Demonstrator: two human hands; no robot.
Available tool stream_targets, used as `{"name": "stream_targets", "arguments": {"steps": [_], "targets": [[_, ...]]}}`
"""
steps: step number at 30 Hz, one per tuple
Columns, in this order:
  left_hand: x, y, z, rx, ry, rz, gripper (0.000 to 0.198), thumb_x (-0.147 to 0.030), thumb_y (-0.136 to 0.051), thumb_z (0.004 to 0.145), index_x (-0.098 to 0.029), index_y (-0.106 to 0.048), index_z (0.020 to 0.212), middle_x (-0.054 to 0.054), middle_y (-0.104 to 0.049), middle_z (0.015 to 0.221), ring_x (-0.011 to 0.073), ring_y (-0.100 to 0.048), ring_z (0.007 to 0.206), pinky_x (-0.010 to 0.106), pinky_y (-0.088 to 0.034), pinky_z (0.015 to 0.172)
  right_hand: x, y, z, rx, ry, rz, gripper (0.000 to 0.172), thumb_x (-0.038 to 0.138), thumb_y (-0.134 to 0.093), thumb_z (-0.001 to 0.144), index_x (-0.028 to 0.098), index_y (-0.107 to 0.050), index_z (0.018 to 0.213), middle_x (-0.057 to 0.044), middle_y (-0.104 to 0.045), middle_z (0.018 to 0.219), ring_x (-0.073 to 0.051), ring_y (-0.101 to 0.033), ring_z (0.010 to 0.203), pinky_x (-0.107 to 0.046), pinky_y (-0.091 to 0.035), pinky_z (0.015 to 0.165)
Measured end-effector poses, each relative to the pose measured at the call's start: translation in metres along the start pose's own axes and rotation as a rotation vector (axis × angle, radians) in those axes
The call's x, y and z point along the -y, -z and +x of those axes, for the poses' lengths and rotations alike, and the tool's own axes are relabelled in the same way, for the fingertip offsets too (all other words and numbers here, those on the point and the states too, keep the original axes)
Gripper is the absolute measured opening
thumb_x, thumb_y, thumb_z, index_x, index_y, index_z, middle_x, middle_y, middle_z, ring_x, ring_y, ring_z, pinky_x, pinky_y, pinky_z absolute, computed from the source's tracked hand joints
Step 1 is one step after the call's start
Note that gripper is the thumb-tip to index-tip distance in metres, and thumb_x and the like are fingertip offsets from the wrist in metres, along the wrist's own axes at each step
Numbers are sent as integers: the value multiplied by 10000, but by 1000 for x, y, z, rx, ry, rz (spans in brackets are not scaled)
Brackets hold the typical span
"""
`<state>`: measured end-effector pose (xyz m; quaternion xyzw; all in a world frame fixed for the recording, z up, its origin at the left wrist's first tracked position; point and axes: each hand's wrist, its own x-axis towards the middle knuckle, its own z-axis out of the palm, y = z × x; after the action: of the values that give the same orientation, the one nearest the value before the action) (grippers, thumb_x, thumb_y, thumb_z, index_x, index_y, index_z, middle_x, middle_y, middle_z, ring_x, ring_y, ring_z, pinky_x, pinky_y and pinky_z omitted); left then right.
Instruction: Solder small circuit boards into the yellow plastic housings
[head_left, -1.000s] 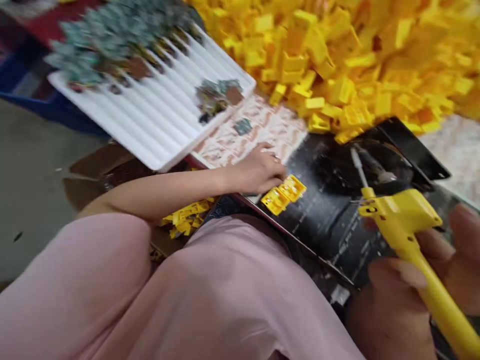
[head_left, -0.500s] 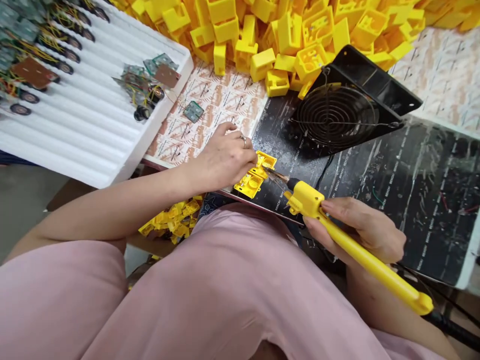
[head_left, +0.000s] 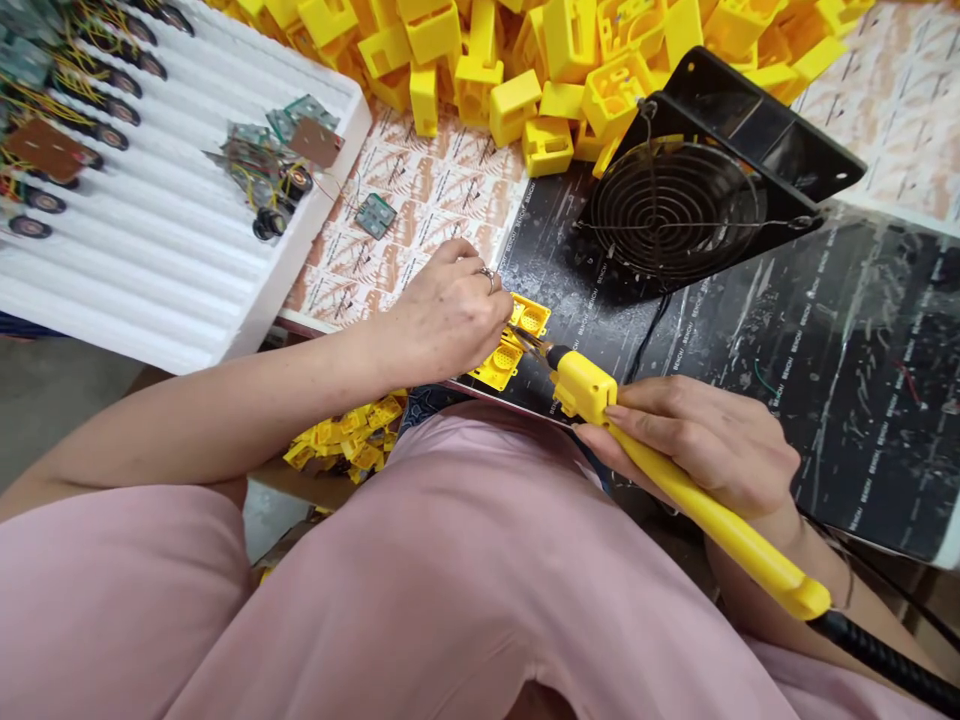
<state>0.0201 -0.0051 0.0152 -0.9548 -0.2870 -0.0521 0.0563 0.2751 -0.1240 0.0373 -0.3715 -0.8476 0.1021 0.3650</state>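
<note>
At the left hand (head_left: 450, 320); yellow plastic housings (head_left: 496, 367)

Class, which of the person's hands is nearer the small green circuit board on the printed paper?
The left hand is nearer, just below the green circuit board and not touching it. The right hand, gripping a yellow soldering iron, is farther off, to the lower right.

The word BENCH, perhaps with one more letter after it, repeats in small white capitals in rows across the black work mat (head_left: 847, 400), along its edge and over its surface. The patterned paper sheet (head_left: 442, 190) beside it carries repeating brown print with fine dark lettering, too small to read.
</note>
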Motion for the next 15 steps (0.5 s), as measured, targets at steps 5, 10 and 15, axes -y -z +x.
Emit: {"name": "stream_targets", "arguments": {"steps": [5, 10, 15], "targets": [[-3, -3, -3, -78, -44, 101, 325, -175, -452, 975, -183, -678, 742, 51, -649, 688, 224, -640, 754, 401, -568, 838, 4, 4, 1, -12, 0, 8, 303, 38, -858, 778, 147, -660, 980, -56, -746, 830, -153, -711, 705, -267, -607, 675], [-2, -3, -4, -143, -98, 182, 281, -151, -485, 963, -198, -636, 731, 38, -641, 680, 222, -642, 755, 383, -567, 827, 7, 6, 4, 57, -22, -6, 278, 29, -833, 801, 147, -657, 981, -75, -742, 819, -184, -726, 740, -300, -612, 668], [0, -1, -4, -208, -178, 235, 263, -128, -525, 957, -207, -596, 717, 24, -609, 652, 214, -615, 722, 358, -555, 801, 7, 19, 1, 37, -126, -5, 60, 209, -737, 961, 210, -678, 967, -37, -749, 835, -145, -729, 764, -269, -607, 693]]}}
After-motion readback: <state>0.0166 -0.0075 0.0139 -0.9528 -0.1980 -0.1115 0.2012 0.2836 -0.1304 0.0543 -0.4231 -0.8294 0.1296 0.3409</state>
